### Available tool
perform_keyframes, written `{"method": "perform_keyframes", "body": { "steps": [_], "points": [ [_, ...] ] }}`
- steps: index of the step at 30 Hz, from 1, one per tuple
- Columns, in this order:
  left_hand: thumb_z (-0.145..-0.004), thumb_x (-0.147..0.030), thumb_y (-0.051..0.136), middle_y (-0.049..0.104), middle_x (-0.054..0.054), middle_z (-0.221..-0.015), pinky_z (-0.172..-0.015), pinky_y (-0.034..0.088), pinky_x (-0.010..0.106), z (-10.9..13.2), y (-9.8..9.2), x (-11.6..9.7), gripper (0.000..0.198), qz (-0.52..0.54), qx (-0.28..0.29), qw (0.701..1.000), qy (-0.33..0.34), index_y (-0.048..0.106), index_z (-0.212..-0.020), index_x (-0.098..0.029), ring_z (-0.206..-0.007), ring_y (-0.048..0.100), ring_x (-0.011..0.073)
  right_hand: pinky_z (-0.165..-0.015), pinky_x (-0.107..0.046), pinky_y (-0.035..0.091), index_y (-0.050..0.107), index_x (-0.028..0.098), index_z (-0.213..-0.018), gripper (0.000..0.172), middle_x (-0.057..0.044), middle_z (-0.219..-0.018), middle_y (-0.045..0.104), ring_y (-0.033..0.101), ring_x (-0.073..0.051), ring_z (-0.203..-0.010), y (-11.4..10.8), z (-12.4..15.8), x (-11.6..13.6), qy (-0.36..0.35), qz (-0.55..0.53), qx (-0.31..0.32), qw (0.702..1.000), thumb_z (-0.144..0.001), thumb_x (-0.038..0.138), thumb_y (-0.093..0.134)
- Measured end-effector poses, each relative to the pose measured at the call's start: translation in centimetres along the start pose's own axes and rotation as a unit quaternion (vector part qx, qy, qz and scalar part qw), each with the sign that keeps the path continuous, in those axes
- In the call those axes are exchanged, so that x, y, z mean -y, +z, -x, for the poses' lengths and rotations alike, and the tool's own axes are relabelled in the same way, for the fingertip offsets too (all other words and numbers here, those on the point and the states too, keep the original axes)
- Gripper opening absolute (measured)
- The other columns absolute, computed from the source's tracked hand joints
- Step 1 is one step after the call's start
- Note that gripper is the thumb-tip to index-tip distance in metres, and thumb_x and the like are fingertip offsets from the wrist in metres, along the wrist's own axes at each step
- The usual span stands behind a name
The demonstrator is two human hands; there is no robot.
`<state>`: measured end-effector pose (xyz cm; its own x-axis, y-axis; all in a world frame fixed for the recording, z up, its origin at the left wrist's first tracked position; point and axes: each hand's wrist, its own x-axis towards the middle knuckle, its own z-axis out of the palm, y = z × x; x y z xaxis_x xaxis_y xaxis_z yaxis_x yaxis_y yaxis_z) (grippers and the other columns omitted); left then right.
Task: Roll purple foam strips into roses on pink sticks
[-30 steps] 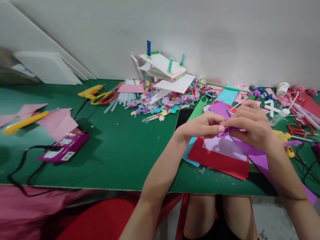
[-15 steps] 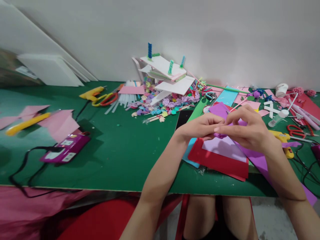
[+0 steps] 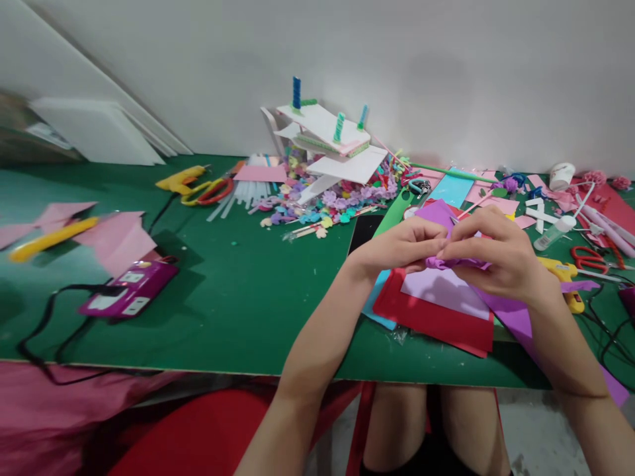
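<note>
Both my hands meet above a stack of foam sheets on the green table [image 3: 238, 291]. My left hand [image 3: 401, 248] and my right hand [image 3: 496, 254] pinch a small purple foam strip [image 3: 454, 262] between their fingertips; it looks rolled or folded. Below them lie a lilac sheet [image 3: 444, 291] on a red sheet [image 3: 431, 320], with a purple sheet [image 3: 516, 317] running to the right edge.
A white foam-board model [image 3: 332, 142] stands at the back amid small foam flowers [image 3: 327, 205]. Yellow glue gun [image 3: 181, 178], scissors [image 3: 208, 193], purple box [image 3: 131, 294] with a black cable at left. Red scissors [image 3: 588, 256], glue bottle [image 3: 553, 233], cup [image 3: 561, 176] at right.
My fingers have kept working the purple strip, shifting their grip slightly; the hands stay in the same place above the sheets.
</note>
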<state>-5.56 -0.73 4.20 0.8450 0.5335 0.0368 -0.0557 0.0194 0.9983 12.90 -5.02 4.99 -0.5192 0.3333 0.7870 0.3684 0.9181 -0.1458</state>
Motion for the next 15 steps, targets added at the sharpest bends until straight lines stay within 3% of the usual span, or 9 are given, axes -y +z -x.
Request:
{"method": "perform_keyframes", "body": {
  "steps": [3, 6, 11, 15],
  "points": [
    [-0.075, -0.057, 0.069, 0.039, -0.009, -0.040, -0.030, 0.019, 0.013, 0.01, 0.10, -0.06, 0.047, 0.001, -0.022, 1.000, 0.007, 0.054, -0.062, -0.014, -0.030, 0.032, 0.0003, -0.069, -0.031, 0.045, 0.065, 0.023, -0.091, 0.008, -0.002, -0.087, 0.067, 0.060, -0.015, -0.078, 0.01, -0.02, -0.13, 0.001, 0.002, 0.000, 1.000, -0.084, 0.022, 0.067],
    [-0.075, -0.056, 0.070, 0.040, -0.009, -0.040, -0.029, 0.018, 0.014, 0.04, 0.04, -0.07, 0.047, 0.002, -0.029, 1.000, -0.001, 0.054, -0.063, -0.014, -0.030, 0.031, 0.0004, -0.070, -0.031, 0.045, 0.065, 0.023, -0.093, 0.013, -0.002, -0.088, 0.067, 0.060, -0.015, -0.079, -0.06, -0.08, -0.10, 0.003, -0.004, 0.009, 1.000, -0.084, 0.031, 0.070],
    [-0.076, -0.056, 0.068, 0.040, -0.009, -0.042, -0.030, 0.019, 0.013, 0.05, -0.08, -0.05, 0.047, -0.003, -0.002, 1.000, -0.020, 0.054, -0.063, -0.014, -0.031, 0.031, -0.0001, -0.068, -0.030, 0.042, 0.067, 0.023, -0.089, 0.003, 0.000, -0.082, 0.067, 0.057, -0.013, -0.074, -0.18, -0.11, 0.01, -0.004, -0.002, -0.001, 1.000, -0.088, 0.025, 0.065],
    [-0.074, -0.060, 0.068, 0.038, -0.009, -0.041, -0.031, 0.019, 0.014, 0.10, 0.03, -0.04, 0.050, -0.016, -0.003, 0.999, -0.034, 0.053, -0.062, -0.014, -0.032, 0.031, 0.0009, -0.066, -0.031, 0.039, 0.068, 0.024, -0.090, 0.005, 0.000, -0.079, 0.067, 0.056, -0.013, -0.071, -0.15, -0.03, -0.12, -0.030, 0.016, -0.014, 0.999, -0.089, 0.024, 0.063]
  ]
}}
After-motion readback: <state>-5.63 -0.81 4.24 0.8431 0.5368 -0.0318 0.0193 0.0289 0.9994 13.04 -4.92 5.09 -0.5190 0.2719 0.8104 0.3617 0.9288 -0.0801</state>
